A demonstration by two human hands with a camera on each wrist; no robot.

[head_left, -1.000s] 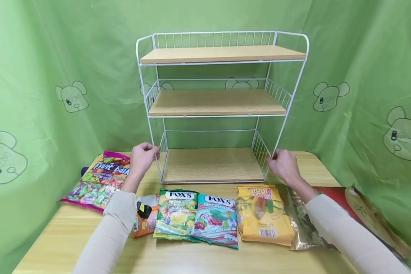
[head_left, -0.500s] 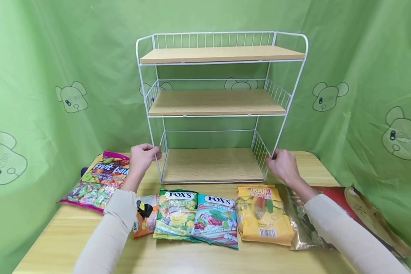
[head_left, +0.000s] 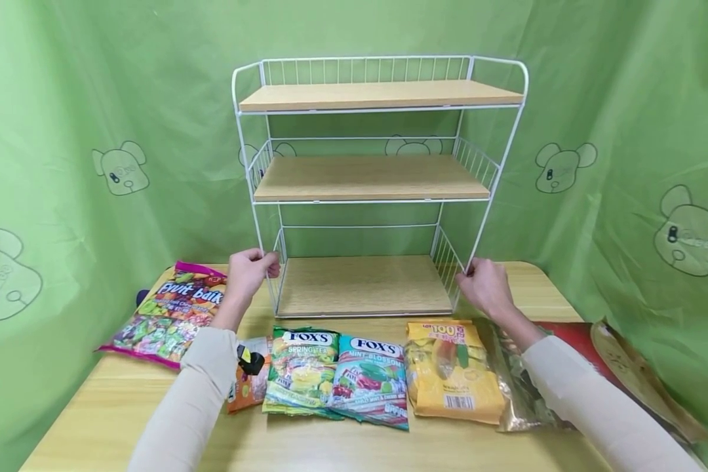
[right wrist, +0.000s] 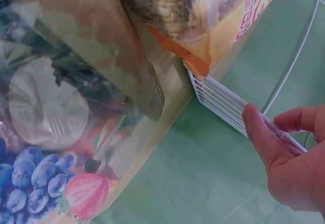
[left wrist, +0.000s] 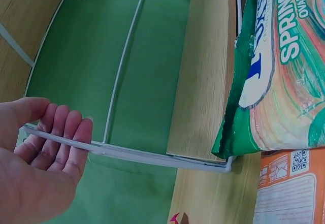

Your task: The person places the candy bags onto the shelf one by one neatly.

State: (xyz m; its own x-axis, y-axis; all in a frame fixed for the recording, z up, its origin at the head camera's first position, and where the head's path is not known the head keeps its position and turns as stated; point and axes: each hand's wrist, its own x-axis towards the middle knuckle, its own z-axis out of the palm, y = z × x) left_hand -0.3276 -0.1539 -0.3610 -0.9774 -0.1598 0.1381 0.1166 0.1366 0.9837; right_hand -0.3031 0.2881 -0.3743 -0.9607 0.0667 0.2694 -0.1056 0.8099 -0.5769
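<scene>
A three-tier rack (head_left: pixel 372 177) with white wire sides and wooden shelves stands upright on the table. My left hand (head_left: pixel 249 272) holds its front left post low down, between the middle and bottom shelves. In the left wrist view, the fingers (left wrist: pixel 76 137) curl behind the white wire, which crosses the palm side. At the opposite front post, my right hand (head_left: pixel 486 285) grips at about the same height. The right wrist view has the right hand (right wrist: pixel 294 158) with thumb and fingers on either side of the wire; part of the grip is hidden.
Candy bags line the table front: orange (head_left: pixel 250 380), green Fox's (head_left: pixel 303 373), teal Fox's (head_left: pixel 370 383) and yellow (head_left: pixel 454 373). Gold and red bags (head_left: pixel 566 331) lie partly under the right forearm. A pink-edged fruit candy bag (head_left: pixel 171 314) is at left. Green curtain (head_left: pixel 47 131) surrounds the table.
The head view has shifted very slightly. Both hands stay on the rack's front posts, and the rack and bags keep their places.
</scene>
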